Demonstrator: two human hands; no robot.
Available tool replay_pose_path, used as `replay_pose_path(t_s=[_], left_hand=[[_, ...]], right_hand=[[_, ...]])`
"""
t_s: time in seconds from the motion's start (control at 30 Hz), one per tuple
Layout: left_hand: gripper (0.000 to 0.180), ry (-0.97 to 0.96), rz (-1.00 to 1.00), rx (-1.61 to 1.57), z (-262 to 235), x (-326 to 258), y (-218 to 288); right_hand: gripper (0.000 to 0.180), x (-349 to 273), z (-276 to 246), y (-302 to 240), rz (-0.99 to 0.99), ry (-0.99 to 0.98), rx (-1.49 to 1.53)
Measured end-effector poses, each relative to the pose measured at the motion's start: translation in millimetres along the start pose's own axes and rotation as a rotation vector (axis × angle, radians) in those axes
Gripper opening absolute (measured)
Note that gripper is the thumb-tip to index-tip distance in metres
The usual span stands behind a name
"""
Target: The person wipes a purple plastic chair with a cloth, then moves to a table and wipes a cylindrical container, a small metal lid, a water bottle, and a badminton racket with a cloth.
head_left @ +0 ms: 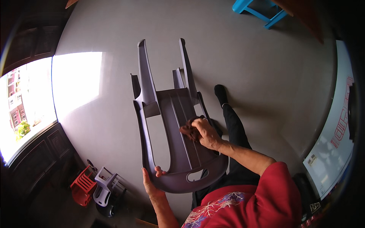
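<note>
The right fingers (197,123) are clamped on a brown cloth (189,131) over the chair (178,148); the left fingers (158,173) grip its near edge. Wiping seems underway; which parts beyond the fingers remain cannot be told.

Apparently a home: left of the left hand (151,187), dark panelled woodwork (36,155) frames a daylit opening (38,100), with a red slatted plastic chair (81,185) and a pale-grey plastic chair (102,193) nearer; a bright-blue plastic stool (257,13) stands far ahead of the right hand (207,134).
</note>
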State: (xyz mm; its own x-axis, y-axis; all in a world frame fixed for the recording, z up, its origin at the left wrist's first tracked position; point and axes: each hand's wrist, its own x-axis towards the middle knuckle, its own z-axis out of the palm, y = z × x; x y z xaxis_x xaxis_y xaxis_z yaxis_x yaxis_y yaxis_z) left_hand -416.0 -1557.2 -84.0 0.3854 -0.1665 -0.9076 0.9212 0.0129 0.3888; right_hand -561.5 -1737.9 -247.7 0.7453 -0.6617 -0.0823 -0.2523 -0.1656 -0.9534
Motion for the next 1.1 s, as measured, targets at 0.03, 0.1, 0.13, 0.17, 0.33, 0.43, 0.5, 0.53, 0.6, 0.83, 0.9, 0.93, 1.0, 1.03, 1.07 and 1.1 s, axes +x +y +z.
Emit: replay_pose_path(t_s=[0.03, 0.1, 0.13, 0.17, 0.33, 0.43, 0.5, 0.53, 0.6, 0.83, 0.9, 0.93, 1.0, 1.03, 1.07, 1.1], left_hand=[[0.05, 0.008, 0.001, 0.0, 2, -1, 1], [0.047, 0.046, 0.031, 0.046, 12, -7, 2], [0.046, 0.07, 0.063, 0.06, 14, -8, 1], [0.046, 0.089, 0.093, 0.076, 17, -10, 1], [0.042, 0.111, 0.072, -0.004, 11, -13, 11], [0.042, 0.089, 0.091, -0.002, 22, -16, 14], [0.042, 0.053, 0.076, -0.034, 17, -15, 14], [0.043, 0.045, 0.074, -0.036, 19, -13, 14], [0.046, 0.009, 0.046, -0.052, 23, -14, 12], [0.052, -0.089, 0.0, -0.093, 23, -16, 12], [0.052, -0.057, 0.007, -0.124, 26, -17, 15], [0.051, -0.092, 0.02, -0.149, 25, -15, 15], [0.052, -0.099, 0.032, -0.153, 25, -15, 10], [0.052, -0.104, 0.03, -0.146, 25, -15, 11], [0.052, -0.159, 0.037, -0.112, 24, -15, 11], [0.052, -0.196, -0.011, -0.162, 18, -12, 11]], right_hand=[[0.04, 23, 8, 16, 0.002, 0.075, -0.069], [0.034, 74, 27, 49, -0.073, 0.199, -0.275], [0.034, 99, 29, 52, -0.078, 0.208, -0.376], [0.034, 117, 29, 61, -0.053, 0.197, -0.455], [0.015, 134, 36, 71, 0.116, 0.048, -0.528], [0.013, 93, 24, 57, 0.179, -0.039, -0.385], [0.013, 64, 16, 43, 0.236, -0.096, -0.292], [0.013, 47, 10, 37, 0.202, -0.104, -0.265], [0.012, 16, -8, 13, 0.165, -0.141, -0.189], [0.022, -69, -52, -76, 0.238, -0.299, -0.146], [0.023, -65, -46, -100, 0.167, -0.207, -0.168], [0.024, -63, -42, -111, 0.159, -0.175, -0.172], [0.021, -53, -37, -138, 0.005, -0.139, -0.125], [0.018, -47, -27, -153, -0.064, -0.134, -0.12], [0.014, -39, -9, -164, -0.102, -0.104, -0.14], [0.011, -32, 8, -173, -0.14, -0.079, -0.162]])
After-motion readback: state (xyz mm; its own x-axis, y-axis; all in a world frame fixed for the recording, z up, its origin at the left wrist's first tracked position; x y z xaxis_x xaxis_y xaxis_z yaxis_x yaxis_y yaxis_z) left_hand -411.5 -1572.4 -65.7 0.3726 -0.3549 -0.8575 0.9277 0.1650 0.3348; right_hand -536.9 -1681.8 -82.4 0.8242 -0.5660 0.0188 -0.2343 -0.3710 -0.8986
